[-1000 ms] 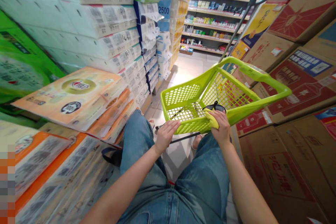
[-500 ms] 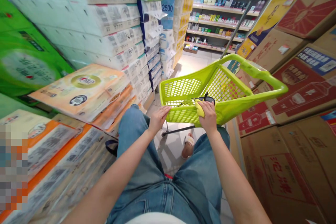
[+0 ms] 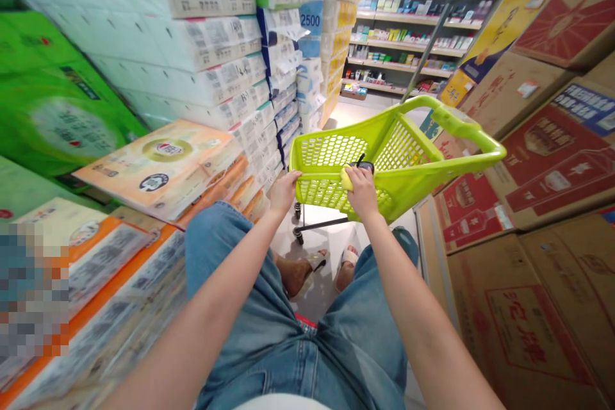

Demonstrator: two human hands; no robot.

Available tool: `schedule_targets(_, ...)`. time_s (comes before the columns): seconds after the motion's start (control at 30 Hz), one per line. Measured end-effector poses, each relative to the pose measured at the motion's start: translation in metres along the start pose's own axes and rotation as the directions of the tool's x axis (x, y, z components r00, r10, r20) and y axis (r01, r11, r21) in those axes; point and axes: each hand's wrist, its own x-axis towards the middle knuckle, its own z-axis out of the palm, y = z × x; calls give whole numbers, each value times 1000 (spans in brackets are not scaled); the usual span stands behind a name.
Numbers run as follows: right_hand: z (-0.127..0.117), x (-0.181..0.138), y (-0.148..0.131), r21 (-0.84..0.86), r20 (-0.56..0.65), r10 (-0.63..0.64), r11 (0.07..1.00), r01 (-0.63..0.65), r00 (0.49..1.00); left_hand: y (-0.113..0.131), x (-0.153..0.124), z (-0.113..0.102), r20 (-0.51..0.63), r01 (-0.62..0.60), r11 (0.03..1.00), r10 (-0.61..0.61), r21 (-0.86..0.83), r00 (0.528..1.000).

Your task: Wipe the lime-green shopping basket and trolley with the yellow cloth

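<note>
A lime-green plastic shopping basket (image 3: 423, 170) on a wheeled frame stands in a narrow store aisle in front of me. My left hand (image 3: 284, 192) grips the near left corner of its rim. My right hand (image 3: 361, 191) rests on the near rim, closed round a small yellow object (image 3: 345, 180). A dark item (image 3: 364, 165) lies just beyond my right hand inside the basket. My legs in blue jeans and sandalled feet (image 3: 331, 264) show below.
Stacked tissue packs (image 3: 202, 45) and orange packs (image 3: 166, 166) line the left. Brown and red cardboard cartons (image 3: 542, 160) wall the right. Shelves of goods (image 3: 408, 19) stand at the aisle's far end. A long grey handle pole (image 3: 439, 25) rises from the basket.
The basket has moved forward and further from me, and both arms have stretched out with it. My left hand shifted from the basket's near wall up to the rim corner.
</note>
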Motion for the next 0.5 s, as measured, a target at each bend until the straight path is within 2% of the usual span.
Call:
schedule_targets(0.13,7,22,-2,-17,55,-33,999,34,998,-18,20,-2,53,-7,999,5,49,999)
schedule_targets(0.27,14,35,-4,-16,65,-44,999,45,997,-29,29,-5,106,-37,995,27,94,994)
schedule_targets(0.5,15,36,-5,-14,21,-81,997,81,997,-17,14,-8,100,-76,979,58,190,993)
